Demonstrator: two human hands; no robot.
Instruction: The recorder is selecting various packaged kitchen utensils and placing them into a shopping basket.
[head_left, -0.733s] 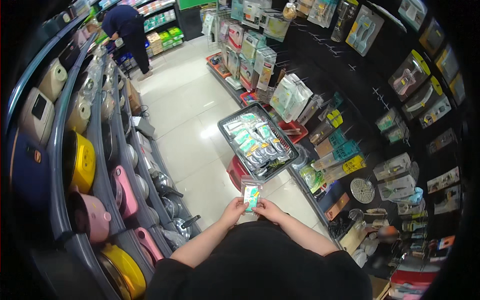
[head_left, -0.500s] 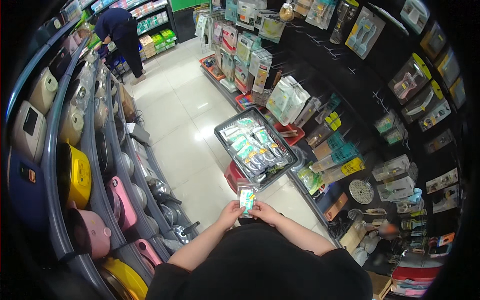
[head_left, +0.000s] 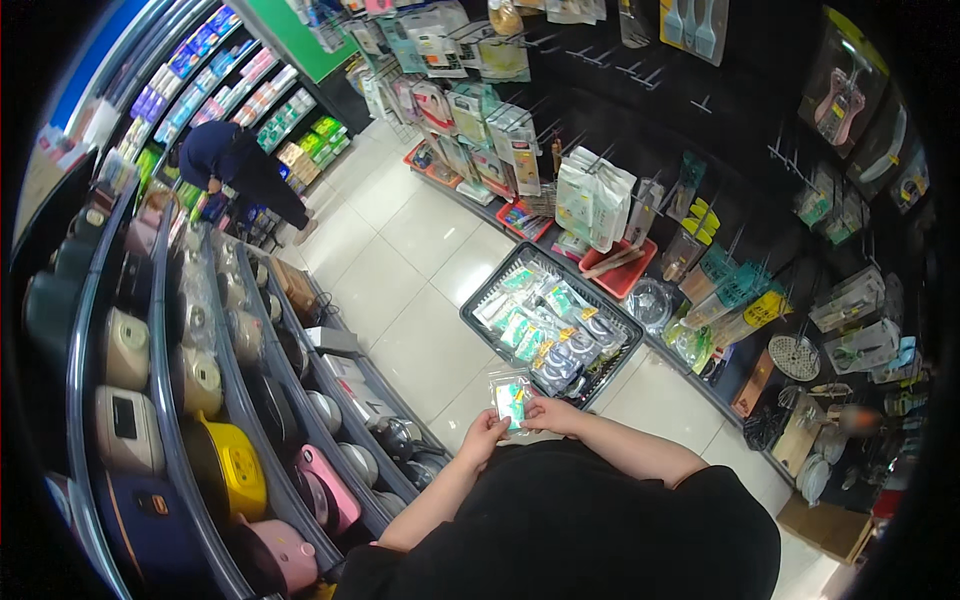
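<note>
Between my hands, close to my body, is a small clear plastic packet (head_left: 511,400) with a white and green card in it. My left hand (head_left: 484,432) pinches its left side, and my right hand (head_left: 549,414) grips the right side. What else lies inside the packet is too small to make out. Just beyond my hands stands a black plastic basket (head_left: 480,291) filled with several similar packets (head_left: 548,318), some showing grey, rounded items under green and white cards.
On the left, shelves hold rice cookers (head_left: 126,430) and pots, among them a yellow pot (head_left: 238,465). Hanging kitchen tools (head_left: 592,200) line the dark rack on the right. A red tray (head_left: 632,270) sits beside the basket. Farther down the tiled aisle a person (head_left: 235,165) bends toward the shelves.
My view has swung, so the basket and my hands appear farther right and the far shelves show more. Both hands still hold the packet, its card now turned slightly.
</note>
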